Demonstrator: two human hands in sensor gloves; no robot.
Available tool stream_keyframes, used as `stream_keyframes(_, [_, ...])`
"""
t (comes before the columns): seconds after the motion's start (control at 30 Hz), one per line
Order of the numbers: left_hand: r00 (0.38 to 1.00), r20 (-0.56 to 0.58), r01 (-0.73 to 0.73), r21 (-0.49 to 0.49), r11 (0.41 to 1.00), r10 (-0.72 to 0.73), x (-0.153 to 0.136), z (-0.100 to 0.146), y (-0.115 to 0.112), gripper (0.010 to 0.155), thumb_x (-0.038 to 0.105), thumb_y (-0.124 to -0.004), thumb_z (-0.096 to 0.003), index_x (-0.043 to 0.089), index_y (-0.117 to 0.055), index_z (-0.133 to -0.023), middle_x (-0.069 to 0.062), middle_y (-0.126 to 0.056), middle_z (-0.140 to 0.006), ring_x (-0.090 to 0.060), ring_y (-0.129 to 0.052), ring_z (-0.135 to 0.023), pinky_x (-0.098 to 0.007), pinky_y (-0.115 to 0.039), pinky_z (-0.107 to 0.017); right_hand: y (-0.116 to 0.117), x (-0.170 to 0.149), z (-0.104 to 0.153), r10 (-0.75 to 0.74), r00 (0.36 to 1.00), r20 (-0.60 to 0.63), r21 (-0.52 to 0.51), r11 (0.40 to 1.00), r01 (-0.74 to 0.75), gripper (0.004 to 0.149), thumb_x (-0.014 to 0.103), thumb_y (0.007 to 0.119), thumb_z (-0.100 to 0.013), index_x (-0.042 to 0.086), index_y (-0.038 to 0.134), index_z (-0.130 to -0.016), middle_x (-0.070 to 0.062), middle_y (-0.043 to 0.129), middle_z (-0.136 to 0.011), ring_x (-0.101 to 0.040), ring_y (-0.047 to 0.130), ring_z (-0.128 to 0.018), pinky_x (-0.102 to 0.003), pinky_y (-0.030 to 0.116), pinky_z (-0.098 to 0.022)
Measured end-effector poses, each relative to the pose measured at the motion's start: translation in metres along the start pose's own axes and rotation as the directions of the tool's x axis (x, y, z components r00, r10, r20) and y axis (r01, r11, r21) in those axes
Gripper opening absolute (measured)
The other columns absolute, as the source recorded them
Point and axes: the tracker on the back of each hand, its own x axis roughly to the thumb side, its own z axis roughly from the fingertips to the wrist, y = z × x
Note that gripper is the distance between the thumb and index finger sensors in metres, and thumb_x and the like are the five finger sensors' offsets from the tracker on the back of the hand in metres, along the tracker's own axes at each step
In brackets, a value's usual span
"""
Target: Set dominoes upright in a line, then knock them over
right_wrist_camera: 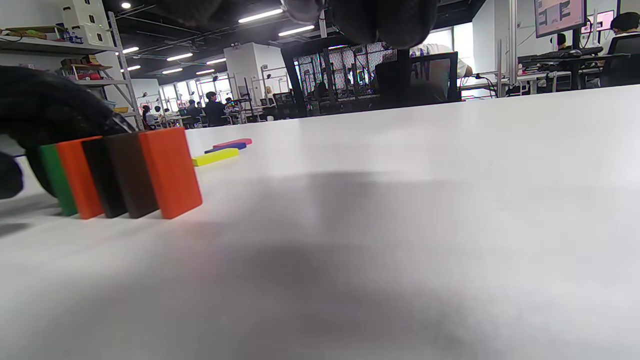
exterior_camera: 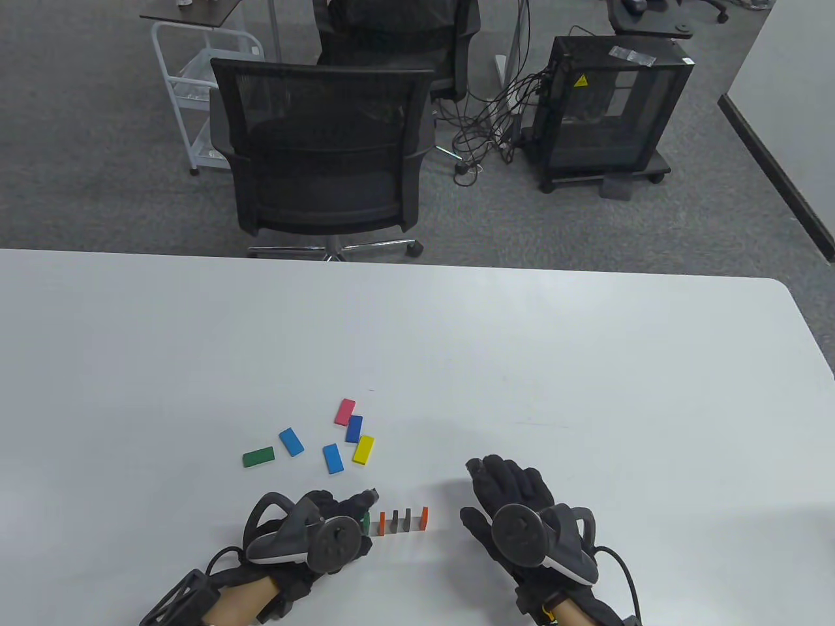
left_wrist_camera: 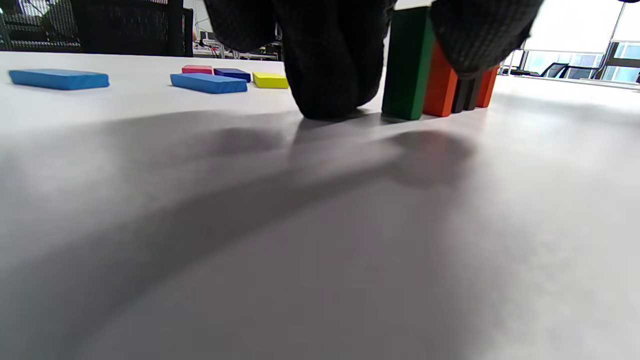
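A short row of upright dominoes (exterior_camera: 401,520) stands near the front edge: green, orange, two dark ones, orange. My left hand (exterior_camera: 361,510) pinches the green domino (left_wrist_camera: 407,65) at the row's left end, fingers on either side of its top; it stands upright on the table. In the right wrist view the same row (right_wrist_camera: 125,172) shows with the left hand (right_wrist_camera: 50,110) curled over the green end. My right hand (exterior_camera: 499,479) lies to the right of the row, fingers fairly straight, holding nothing and apart from the orange end domino (exterior_camera: 425,516).
Several loose dominoes lie flat behind the row: green (exterior_camera: 258,456), two blue (exterior_camera: 291,441), yellow (exterior_camera: 363,449), dark blue (exterior_camera: 354,428), pink (exterior_camera: 344,412). The white table (exterior_camera: 587,365) stretches far and right. A black office chair (exterior_camera: 319,150) stands beyond its far edge.
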Motion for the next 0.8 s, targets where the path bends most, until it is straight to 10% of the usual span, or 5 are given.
stream_keyframes(0.8, [0.995,-0.070,-0.072,0.029,0.997,0.074,-0.025,0.028,0.042,0.077,0.053,-0.070,-0.0646,0.010,-0.047,-0.124,-0.022,-0.065,-0.123,-0.035,-0.077,-0.107,-0.056,-0.056,-0.084,0.000,0.000,0.000,-0.004,1.000,-0.005,0.005,1.000,0.004,0.070,0.050,0.062,-0.057,0.014,0.050,-0.116,-0.020,0.050,-0.117,-0.042,0.058,-0.106,-0.056,0.041,-0.079])
